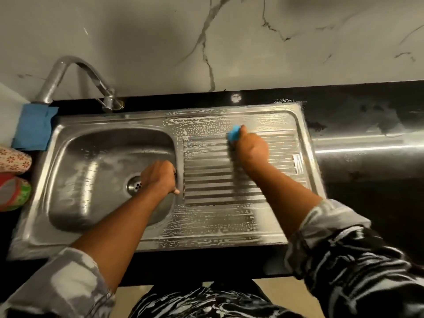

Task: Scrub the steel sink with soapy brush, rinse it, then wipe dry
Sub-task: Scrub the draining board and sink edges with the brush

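Note:
The steel sink (110, 239) has a basin on the left with a round drain (134, 185) and a ribbed drainboard (206, 198) on the right, streaked with white soap foam. My right hand (252, 149) is closed around a blue brush (234, 133) and presses it on the upper ridges of the drainboard; the brush is blurred. My left hand (159, 176) grips the basin's right rim, fingers curled over the edge beside the drain.
A curved steel tap (68, 70) stands behind the basin. A folded blue cloth (34, 128) lies at the sink's far left corner. A floral item (13, 159) and a red-green item (13, 191) sit at the left edge. Black countertop (367, 180) extends right, a marble wall behind.

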Available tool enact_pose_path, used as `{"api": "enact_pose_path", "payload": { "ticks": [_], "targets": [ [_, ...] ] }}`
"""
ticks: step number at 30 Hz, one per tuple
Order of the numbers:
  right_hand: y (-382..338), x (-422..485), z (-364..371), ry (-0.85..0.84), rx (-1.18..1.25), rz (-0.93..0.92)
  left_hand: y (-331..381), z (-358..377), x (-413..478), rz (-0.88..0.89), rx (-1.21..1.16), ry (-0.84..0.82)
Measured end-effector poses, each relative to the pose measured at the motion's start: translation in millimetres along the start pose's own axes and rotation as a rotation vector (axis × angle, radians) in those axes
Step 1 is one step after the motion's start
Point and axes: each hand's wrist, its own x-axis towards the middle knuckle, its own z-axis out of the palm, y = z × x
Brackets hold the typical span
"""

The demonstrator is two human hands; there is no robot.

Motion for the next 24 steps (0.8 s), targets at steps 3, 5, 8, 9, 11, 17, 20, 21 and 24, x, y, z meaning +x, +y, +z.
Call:
{"api": "enact_pose_path", "payload": {
  "ticks": [3,5,8,9,11,17,20,21,24],
  "targets": [
    [-78,-12,42,-0.109,-0.03,-0.183,2,2,-1,0.0,-0.01,0.051],
    [-117,-20,61,-0.157,-0.08,-0.277,4,4,-3,-0.013,0.003,0.066],
    [-124,-30,63,-0.129,-0.171,-0.338,3,9,-5,-0.008,-0.036,0.09],
    [-109,-31,59,-0.131,-0.17,-0.333,2,10,-7,-0.006,-0.055,0.099],
    [-64,-34,46,-0.145,-0.137,-0.277,0,13,-7,0.002,-0.094,0.129],
    [79,-26,-35,0.038,-0.094,0.052,-6,14,-8,0.008,-0.118,0.08],
    [111,-22,-52,0.107,-0.133,0.136,-5,16,-7,0.016,-0.101,0.082],
    [106,-26,-50,0.11,-0.092,0.144,-6,18,-6,0.024,-0.091,0.088],
    [48,-43,-22,0.057,0.063,0.167,-3,18,-2,0.019,-0.063,0.06]
  ]
}}
